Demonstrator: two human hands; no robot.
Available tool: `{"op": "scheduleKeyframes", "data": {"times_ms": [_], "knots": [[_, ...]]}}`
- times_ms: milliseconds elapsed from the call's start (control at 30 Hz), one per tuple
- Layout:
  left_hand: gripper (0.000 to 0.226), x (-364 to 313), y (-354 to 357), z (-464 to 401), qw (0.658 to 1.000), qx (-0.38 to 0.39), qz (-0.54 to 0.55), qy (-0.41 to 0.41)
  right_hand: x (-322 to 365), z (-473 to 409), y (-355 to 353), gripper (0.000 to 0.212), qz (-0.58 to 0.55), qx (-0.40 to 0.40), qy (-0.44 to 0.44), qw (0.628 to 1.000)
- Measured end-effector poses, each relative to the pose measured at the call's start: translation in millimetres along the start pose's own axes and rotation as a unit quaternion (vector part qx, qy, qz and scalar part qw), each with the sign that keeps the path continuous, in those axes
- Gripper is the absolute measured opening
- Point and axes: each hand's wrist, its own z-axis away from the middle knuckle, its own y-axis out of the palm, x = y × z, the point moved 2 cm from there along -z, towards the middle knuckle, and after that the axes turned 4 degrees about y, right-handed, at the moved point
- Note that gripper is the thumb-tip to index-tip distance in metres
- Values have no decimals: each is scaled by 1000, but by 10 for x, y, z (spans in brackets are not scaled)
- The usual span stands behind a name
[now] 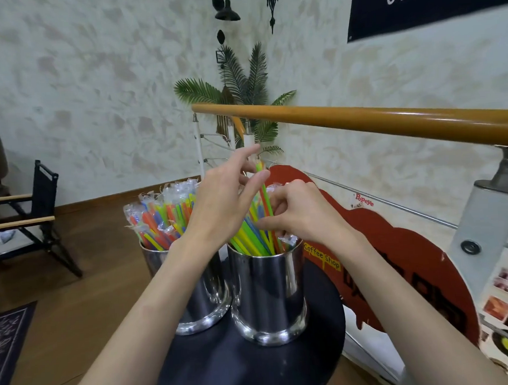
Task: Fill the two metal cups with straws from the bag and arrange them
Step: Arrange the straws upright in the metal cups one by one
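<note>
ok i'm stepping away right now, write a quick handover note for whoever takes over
Left hand: fingers spread, touching the tall green straw standing in the right shiny metal cup.
Right hand: fingers curled, pinching among the coloured straws at that cup's rim.
Left shiny metal cup: packed with wrapped coloured straws.
Both cups stand on the round black table.
Done: both cups hold straws.
Left: tidy the right cup's bundle. The bag is not in view.
</note>
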Motion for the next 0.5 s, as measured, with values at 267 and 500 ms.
{"op": "scheduleKeyframes", "data": {"times_ms": [267, 500], "knots": [[11, 13, 74, -3, 995, 32, -90, 13, -93, 40, -292, 18, -131, -36, -19, 991], [22, 60, 181, 90, 945, 213, -246, 33, -293, 42, -509, 12, -91, -163, -6, 982]]}}
